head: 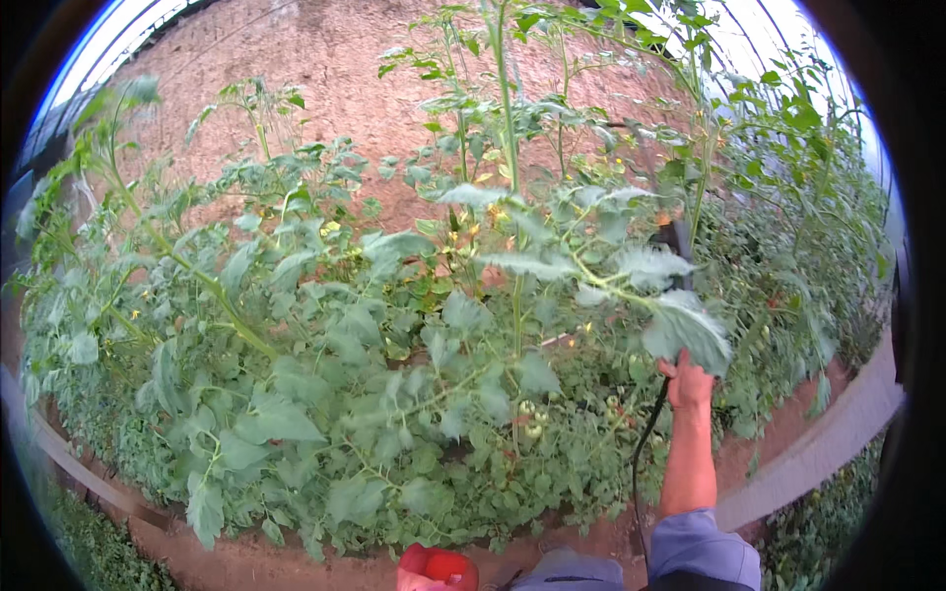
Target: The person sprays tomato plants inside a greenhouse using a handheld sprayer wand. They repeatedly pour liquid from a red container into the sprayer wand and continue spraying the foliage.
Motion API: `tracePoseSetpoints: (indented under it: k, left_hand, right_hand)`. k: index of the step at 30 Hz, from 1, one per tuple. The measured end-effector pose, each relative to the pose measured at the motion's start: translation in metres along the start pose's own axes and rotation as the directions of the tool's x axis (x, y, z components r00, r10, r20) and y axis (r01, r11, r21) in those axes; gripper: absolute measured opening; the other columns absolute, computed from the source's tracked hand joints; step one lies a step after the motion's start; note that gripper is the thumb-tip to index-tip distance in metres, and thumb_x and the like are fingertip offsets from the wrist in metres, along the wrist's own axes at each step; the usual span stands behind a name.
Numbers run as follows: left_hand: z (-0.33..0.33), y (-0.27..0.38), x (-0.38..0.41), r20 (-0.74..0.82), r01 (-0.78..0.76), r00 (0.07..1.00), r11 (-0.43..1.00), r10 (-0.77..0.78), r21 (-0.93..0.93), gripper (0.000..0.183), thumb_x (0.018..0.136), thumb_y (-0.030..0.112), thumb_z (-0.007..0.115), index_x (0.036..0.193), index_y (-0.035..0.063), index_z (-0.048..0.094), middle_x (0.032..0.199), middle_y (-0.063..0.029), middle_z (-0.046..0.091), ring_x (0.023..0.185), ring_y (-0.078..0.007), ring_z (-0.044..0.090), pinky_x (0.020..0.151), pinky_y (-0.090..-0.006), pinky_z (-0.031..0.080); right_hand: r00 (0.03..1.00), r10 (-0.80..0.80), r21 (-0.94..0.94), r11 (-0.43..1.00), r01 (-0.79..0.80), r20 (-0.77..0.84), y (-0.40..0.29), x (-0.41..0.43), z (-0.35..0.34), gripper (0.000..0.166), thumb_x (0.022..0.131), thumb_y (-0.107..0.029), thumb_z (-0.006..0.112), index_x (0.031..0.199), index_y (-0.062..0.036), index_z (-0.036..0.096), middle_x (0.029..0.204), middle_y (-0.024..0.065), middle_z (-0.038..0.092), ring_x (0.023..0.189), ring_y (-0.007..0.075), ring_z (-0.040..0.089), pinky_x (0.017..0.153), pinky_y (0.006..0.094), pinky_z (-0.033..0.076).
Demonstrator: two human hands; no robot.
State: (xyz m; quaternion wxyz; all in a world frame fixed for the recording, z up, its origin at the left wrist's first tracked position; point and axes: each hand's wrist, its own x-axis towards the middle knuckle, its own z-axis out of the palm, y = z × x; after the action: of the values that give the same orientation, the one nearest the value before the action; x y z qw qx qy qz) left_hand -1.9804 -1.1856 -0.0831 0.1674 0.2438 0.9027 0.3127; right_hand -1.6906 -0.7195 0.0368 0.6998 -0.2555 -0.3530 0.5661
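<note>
My right hand [689,380] is raised among tomato plants, its fingers closed on a dark, corded hand tool [681,255]. The tool's upper part rises beyond a large leaf [687,332], which hides the grip and some of my fingers. From the hand, a black cable [641,451] hangs to the bottom edge. A leafy tomato branch [606,281] extends left from just above the hand. At the bottom edge is a red object [443,567], cropped and unclear. A pinkish patch beside it may belong to my left hand, but I cannot tell.
Tall tomato stems [510,133] stand before a rough earthen wall [310,66]. Green tomatoes [533,421] hang low in the foliage. A pale strip [805,465] borders the bed on the right. Several curved greenhouse ribs cross the upper right.
</note>
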Motion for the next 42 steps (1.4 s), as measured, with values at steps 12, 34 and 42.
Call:
tracePoseSetpoints:
  k: [12,34,42]
  left_hand:
    - [-0.098,-0.052,0.032,0.099,-0.066,0.992,0.995,0.073,-0.074,0.045,0.091,0.042,0.081,0.111,0.0032,0.069,0.098,-0.0241,0.074,0.094,-0.0445,0.072,0.076,-0.047,0.056]
    - [-0.096,-0.037,0.023,0.176,-0.08,0.982,0.997,0.075,0.022,0.043,0.092,0.043,0.08,0.107,0.0035,0.071,0.097,-0.0252,0.073,0.09,-0.0462,0.07,0.074,-0.0481,0.055]
    - [-0.081,0.009,0.032,0.109,-0.279,0.955,0.96,0.276,0.011,0.043,0.086,0.039,0.084,0.088,0.0006,0.064,0.075,-0.0233,0.068,0.073,-0.044,0.069,0.067,-0.0473,0.053]
  right_hand:
    - [0.88,-0.297,0.117,0.955,0.274,0.371,-0.102,-0.22,0.027,0.079,0.107,-0.059,0.038,0.163,-0.0027,0.028,0.106,0.0158,0.054,0.061,0.0144,0.046,0.044,0.0233,0.036]
    - [0.722,0.402,-0.273,0.915,-0.297,0.563,0.003,-0.276,0.037,0.094,0.094,-0.065,0.061,0.143,0.0148,0.05,0.101,0.0159,0.068,0.057,0.0094,0.046,0.048,0.0244,0.031]
    - [0.705,0.342,-0.137,0.933,-0.332,0.621,0.011,-0.263,0.05,0.09,0.09,-0.066,0.064,0.123,0.0182,0.057,0.093,0.0196,0.069,0.056,0.0108,0.051,0.046,0.025,0.032]
